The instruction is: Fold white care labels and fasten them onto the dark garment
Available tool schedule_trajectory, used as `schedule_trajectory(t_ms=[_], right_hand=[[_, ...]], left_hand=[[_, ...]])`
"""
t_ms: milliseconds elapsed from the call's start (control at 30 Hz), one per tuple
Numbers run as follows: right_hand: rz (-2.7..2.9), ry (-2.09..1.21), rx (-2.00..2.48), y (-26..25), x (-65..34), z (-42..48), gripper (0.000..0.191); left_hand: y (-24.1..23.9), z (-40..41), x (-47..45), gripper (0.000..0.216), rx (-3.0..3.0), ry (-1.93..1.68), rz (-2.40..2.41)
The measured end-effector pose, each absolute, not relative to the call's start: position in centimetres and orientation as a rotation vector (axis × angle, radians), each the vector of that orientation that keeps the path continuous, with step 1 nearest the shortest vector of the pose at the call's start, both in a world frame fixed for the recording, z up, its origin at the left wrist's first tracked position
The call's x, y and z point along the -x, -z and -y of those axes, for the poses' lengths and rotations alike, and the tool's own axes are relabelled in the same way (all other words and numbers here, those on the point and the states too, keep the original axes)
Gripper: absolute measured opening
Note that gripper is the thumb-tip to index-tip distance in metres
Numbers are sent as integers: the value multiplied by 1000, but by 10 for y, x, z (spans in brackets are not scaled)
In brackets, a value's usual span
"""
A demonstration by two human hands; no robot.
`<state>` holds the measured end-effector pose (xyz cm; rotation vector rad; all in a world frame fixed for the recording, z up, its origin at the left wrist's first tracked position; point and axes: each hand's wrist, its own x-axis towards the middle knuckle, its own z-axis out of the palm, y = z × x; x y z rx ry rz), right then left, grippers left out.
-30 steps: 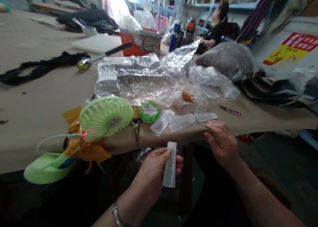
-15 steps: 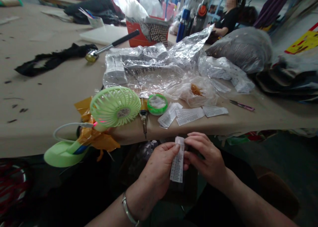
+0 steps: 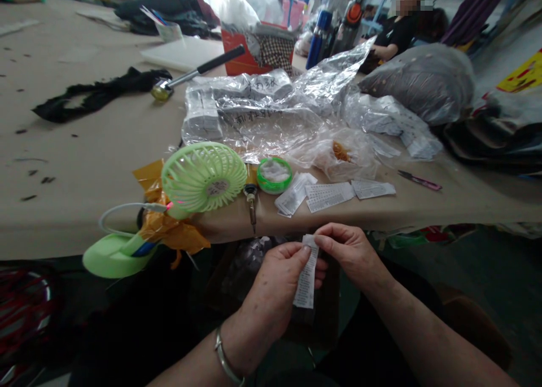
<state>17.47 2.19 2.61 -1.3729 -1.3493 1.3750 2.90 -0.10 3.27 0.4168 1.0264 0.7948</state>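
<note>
My left hand (image 3: 282,282) is closed on a narrow strip of printed white labels (image 3: 305,279), thumb on its face. The strip hangs upright below the table's front edge. My right hand (image 3: 349,251) pinches the strip's top corner between thumb and finger. Just beyond, on the table, lie three groups of similar printed labels: a fanned one (image 3: 295,194), a middle one (image 3: 329,196) and a right one (image 3: 373,189). Beside them stand a round green tub (image 3: 274,175) with white stuff in it and a soldering iron (image 3: 251,200), its tip pointing towards me.
A green fan (image 3: 204,177) is taped to the table edge at left. Behind the labels lie clear plastic bags (image 3: 266,130) with label bundles, and a bag of rubber bands (image 3: 341,151). Pink thread snips (image 3: 420,180) lie at right. A hammer (image 3: 199,73) lies further back. A person (image 3: 396,37) sits beyond.
My right hand's fingers have closed from a loose spread to a pinch on the strip's top corner. The whole view has shifted slightly, so the table things appear further right.
</note>
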Motion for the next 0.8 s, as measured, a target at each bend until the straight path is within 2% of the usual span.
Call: schedule_trajectory(t_ms=[400,567,800], right_hand=[[1430,-1365,1377,-26,-175,-27,17],[1504,-1159,1429,-32,-191,-28,16],[1496,-821,1404,-73,-212,-66,12]], left_hand=[[-26,1,-25,17,-297,-864,-916],[-25,1,-22,14,-277,-875,-898],[-26,3,-19,17,-245,-800,-992]])
